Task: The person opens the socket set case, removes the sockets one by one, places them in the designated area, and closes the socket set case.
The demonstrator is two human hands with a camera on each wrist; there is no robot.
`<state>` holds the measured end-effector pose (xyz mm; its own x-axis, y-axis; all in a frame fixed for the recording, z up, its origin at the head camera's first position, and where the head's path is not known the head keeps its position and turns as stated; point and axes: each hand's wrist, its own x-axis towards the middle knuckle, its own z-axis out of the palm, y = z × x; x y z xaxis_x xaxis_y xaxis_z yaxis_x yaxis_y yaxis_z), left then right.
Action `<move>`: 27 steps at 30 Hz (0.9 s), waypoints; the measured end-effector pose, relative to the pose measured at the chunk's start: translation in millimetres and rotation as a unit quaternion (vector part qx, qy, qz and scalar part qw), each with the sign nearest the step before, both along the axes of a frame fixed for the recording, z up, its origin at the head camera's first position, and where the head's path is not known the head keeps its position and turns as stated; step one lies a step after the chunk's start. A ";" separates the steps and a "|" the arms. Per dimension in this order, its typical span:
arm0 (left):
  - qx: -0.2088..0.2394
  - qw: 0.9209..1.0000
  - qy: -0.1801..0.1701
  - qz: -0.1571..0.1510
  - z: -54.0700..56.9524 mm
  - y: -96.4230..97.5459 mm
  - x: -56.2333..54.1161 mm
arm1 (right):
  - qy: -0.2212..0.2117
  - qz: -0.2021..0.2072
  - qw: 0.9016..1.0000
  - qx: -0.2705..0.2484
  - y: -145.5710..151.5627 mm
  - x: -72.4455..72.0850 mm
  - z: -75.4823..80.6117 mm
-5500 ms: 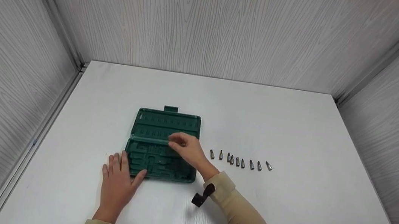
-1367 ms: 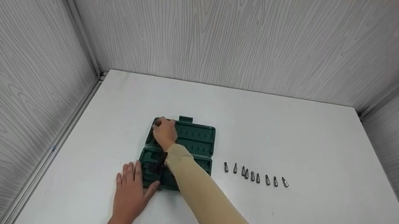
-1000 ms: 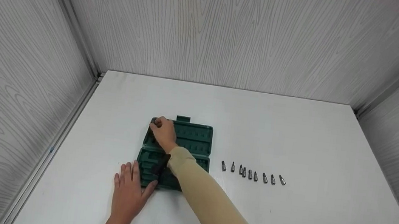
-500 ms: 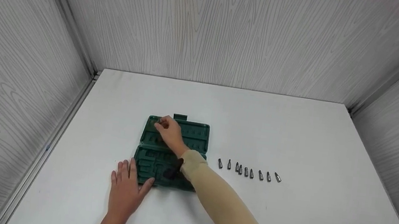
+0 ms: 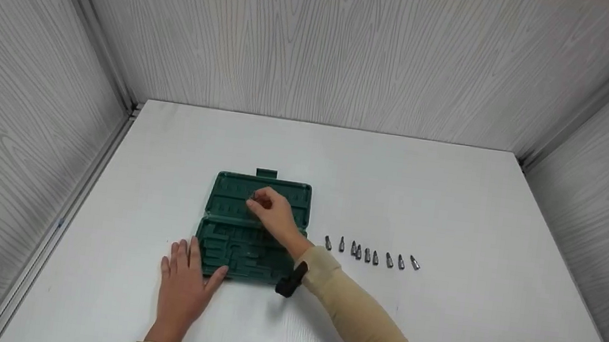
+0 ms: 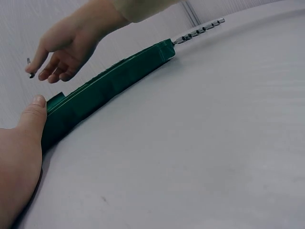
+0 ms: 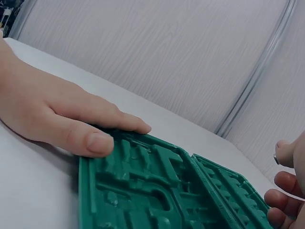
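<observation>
A green plastic bit case [image 5: 254, 272] lies unfolded on the white table, its moulded slots facing up. My left hand [image 5: 182, 292] rests flat at the case's near left corner, fingers straight; its thumb [image 7: 97, 143] lies on the rim in the right wrist view. Over the middle of the lid half, my right hand [image 5: 277, 218] pinches a small metal screwdriver bit [image 6: 30, 67] between thumb and forefinger. That bit is mostly hidden by the fingers in the head view. Only its end shows in the right wrist view.
To the right of the case, several silver screwdriver bits [image 5: 376, 258] lie in a loose row on the table. A latch tab [image 5: 266, 173] sticks out from the lid's far edge. Wood-grain panels [image 5: 320, 45] enclose the table at the back and sides.
My right hand reached to the lid's far left corner, then drew back to the right and nearer with a bit pinched in it. The left hand has stayed at the case's corner.
</observation>
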<state>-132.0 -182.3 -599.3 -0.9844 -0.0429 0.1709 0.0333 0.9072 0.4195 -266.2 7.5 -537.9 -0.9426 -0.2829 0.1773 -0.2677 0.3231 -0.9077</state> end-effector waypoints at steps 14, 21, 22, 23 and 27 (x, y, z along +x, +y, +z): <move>-0.004 1.000 0.014 -0.002 -1.0 -0.9 -1.7 | -0.044 -0.019 0.999 -0.018 63.3 42.5 -4.2; -0.003 1.000 0.004 0.000 -2.3 0.4 -1.4 | -0.046 -0.036 0.998 -0.012 100.1 72.3 24.1; -0.003 1.000 0.004 0.000 -2.3 0.6 -1.6 | -0.045 -0.043 0.998 -0.011 105.4 76.0 27.5; -0.002 1.000 0.006 0.000 -2.2 0.7 -1.8 | -0.047 -0.050 0.998 -0.014 110.7 78.5 28.9; 0.001 1.000 0.012 0.001 -2.4 0.9 -1.9 | -0.043 -0.084 0.995 -0.021 135.0 85.5 24.9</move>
